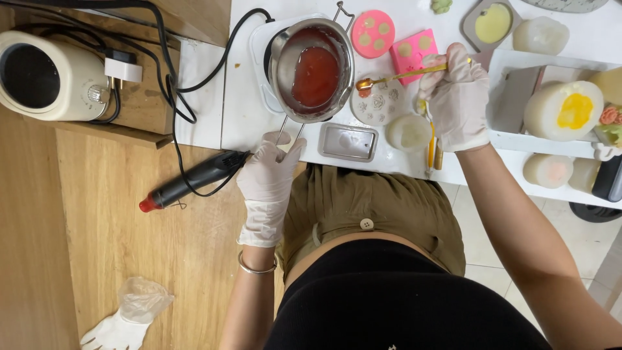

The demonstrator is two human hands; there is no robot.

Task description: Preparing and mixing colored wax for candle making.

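— While the white table (246, 123) carries everything, what is counted, biggest first?

— One steel pot (312, 68) of red liquid, tilted, handle running toward the person. Right of the pot: two pink moulds (372, 32), one round white mould (379, 104), one small round candle (409, 133). Just below the pot, one rectangular tin (348, 141).

— And the hands?

— Left hand (269, 181), gloved, closes on the pot handle. Right hand (457, 97), gloved, pinches one gold spoon (395, 76).

— Which way does the spoon lie?

— Nearly level, long axis left-right, bowl pointing at the pot, over the white mould.
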